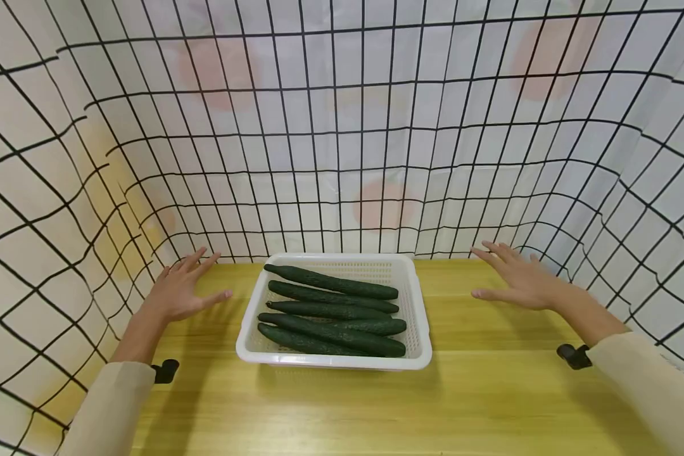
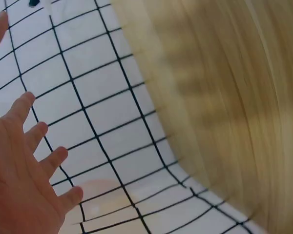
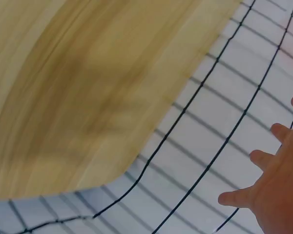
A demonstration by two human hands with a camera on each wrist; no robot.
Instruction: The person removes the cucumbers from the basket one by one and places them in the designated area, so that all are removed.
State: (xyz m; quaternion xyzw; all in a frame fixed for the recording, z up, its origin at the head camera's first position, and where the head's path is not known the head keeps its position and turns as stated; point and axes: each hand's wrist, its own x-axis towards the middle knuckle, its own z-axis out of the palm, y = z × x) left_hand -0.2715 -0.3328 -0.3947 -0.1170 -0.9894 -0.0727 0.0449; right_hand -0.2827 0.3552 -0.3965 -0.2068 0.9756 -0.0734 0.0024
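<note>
Several dark green cucumbers (image 1: pixel 330 311) lie side by side in a white plastic basket (image 1: pixel 333 362) in the middle of the head view. To the left of the basket, my left hand (image 1: pixel 178 290) hovers with its fingers spread, holding nothing. On the other side, my right hand (image 1: pixel 519 278) is likewise spread and apart from the basket. The left wrist view shows the left hand (image 2: pixel 24 180) with splayed fingers against the netting. In the right wrist view, the right hand (image 3: pixel 278 185) also has its fingers stretched out.
A wooden table (image 1: pixel 342 411) carries the basket. Black grid netting (image 1: pixel 342 152) over whitish sheeting rises behind the table and along both sides, close to each hand. Small black devices sit at the left wrist (image 1: pixel 165 372) and right wrist (image 1: pixel 574 356).
</note>
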